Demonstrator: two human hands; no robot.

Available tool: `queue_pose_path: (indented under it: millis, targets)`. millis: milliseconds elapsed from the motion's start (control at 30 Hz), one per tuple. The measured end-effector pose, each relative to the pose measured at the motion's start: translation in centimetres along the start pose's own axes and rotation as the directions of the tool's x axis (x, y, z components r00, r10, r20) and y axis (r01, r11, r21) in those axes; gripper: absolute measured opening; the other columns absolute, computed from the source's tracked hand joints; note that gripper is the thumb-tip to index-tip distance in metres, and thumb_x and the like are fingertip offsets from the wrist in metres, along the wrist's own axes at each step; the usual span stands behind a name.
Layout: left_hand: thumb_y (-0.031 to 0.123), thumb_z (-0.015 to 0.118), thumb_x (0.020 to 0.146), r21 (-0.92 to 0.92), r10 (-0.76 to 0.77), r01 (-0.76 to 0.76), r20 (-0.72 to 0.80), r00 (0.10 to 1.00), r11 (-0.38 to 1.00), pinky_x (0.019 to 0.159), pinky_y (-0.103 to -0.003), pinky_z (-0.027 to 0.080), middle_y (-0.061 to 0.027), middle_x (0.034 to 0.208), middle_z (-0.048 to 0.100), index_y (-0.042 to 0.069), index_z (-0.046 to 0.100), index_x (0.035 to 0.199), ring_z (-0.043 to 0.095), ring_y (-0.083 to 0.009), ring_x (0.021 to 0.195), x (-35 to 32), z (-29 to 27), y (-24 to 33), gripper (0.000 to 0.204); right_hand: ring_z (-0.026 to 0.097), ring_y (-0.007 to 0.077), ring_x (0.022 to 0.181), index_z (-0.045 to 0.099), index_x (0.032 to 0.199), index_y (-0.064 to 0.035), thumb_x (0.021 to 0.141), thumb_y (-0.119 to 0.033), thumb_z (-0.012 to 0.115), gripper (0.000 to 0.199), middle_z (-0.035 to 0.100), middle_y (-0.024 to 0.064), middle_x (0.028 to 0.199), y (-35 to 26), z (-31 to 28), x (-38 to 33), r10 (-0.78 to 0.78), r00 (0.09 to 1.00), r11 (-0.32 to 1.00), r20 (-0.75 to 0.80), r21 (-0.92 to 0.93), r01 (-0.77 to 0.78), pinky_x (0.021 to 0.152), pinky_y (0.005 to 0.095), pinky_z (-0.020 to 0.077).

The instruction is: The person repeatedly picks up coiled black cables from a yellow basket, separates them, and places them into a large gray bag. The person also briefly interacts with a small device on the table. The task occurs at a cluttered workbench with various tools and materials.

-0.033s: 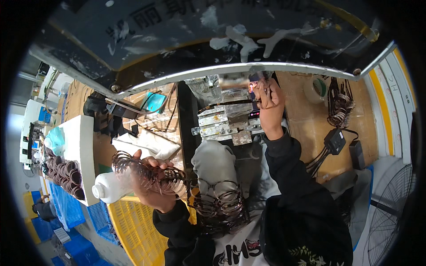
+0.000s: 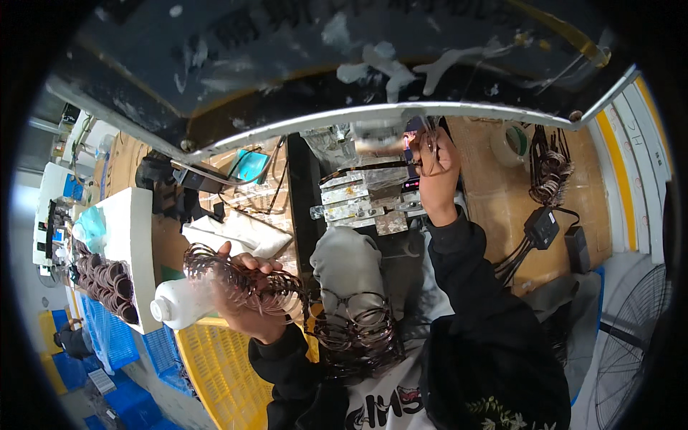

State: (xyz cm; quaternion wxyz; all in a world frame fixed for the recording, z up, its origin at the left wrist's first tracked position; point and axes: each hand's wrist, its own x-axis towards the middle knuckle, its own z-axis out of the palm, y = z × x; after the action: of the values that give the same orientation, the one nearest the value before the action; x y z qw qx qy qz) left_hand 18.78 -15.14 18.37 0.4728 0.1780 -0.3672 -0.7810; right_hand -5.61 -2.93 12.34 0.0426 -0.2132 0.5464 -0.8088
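My left hand [image 2: 247,308] grips a bunch of brown copper wire coils [image 2: 236,279], held out to the left at waist height. My right hand [image 2: 436,172] is raised to the metal winding fixture [image 2: 362,199] and pinches one thin wire coil [image 2: 424,142] at its right end. More coils [image 2: 358,335] lie heaped in my lap, below a grey cloth bundle [image 2: 346,261]. A white plastic bottle [image 2: 180,302] lies just under the left hand's coils.
A yellow mesh crate [image 2: 218,369] stands at lower left, with blue crates [image 2: 107,337] beyond. A white bench [image 2: 132,236] carries rows of coils. On the right, cardboard holds another coil bundle [image 2: 548,168], a tape roll [image 2: 512,140] and a black power adapter [image 2: 541,226]. A fan [image 2: 631,337] stands far right.
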Motion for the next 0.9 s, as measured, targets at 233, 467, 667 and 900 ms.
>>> queue_pose_path:
  millis: [233,467,667,900]
  targets:
    - [0.055,0.031,0.092,0.152,-0.044,0.052,-0.053,0.998,0.987,0.065,-0.041,0.05,-0.0107,0.078,0.055,-0.001,0.043,0.119,0.056,-0.0236,0.067,0.4,1.7,-0.6,0.063,0.04,0.0018,0.06,0.057,0.096,-0.0018,0.093,-0.011,0.047,0.014,0.052,-0.0022,0.074,-0.5,0.1,-1.2,0.003,0.991,0.997,-0.136,-0.081,-0.014,0.052,0.0173,0.0322]
    - [0.079,0.03,0.076,0.074,-0.218,0.214,0.049,0.975,0.974,0.068,-0.04,0.051,-0.0124,0.08,0.056,0.0,0.043,0.12,0.057,-0.0251,0.073,-0.3,3.1,-1.1,0.091,0.047,0.0162,0.045,0.056,0.09,-0.0006,0.085,-0.005,0.047,0.011,0.052,0.0068,0.061,-5.0,2.0,-7.8,-0.496,0.824,0.776,0.273,-0.286,0.562,0.042,0.0273,0.0369]
    - [0.077,0.042,0.073,0.149,-0.119,0.093,0.175,0.977,0.984,0.075,-0.04,0.049,-0.0134,0.089,0.054,0.001,0.039,0.124,0.057,-0.0261,0.081,-0.7,3.7,-1.6,0.091,0.055,0.0259,0.048,0.056,0.097,0.0033,0.082,0.0,0.059,0.015,0.056,0.0134,0.066,-6.2,4.6,-10.4,-0.359,0.86,0.727,0.363,-0.468,0.502,0.042,0.0316,0.0399]
    - [0.036,0.089,0.051,0.235,0.019,-0.108,0.353,0.935,0.966,0.087,-0.039,0.044,-0.0114,0.102,0.051,0.005,0.019,0.135,0.053,-0.0246,0.098,-1.0,4.1,-1.5,0.114,0.057,0.0293,0.053,0.056,0.096,0.0014,0.078,0.003,0.058,0.018,0.056,0.0128,0.068,-7.2,5.8,-11.6,-0.281,0.868,0.785,0.41,-0.422,0.454,0.046,0.0335,0.0428]
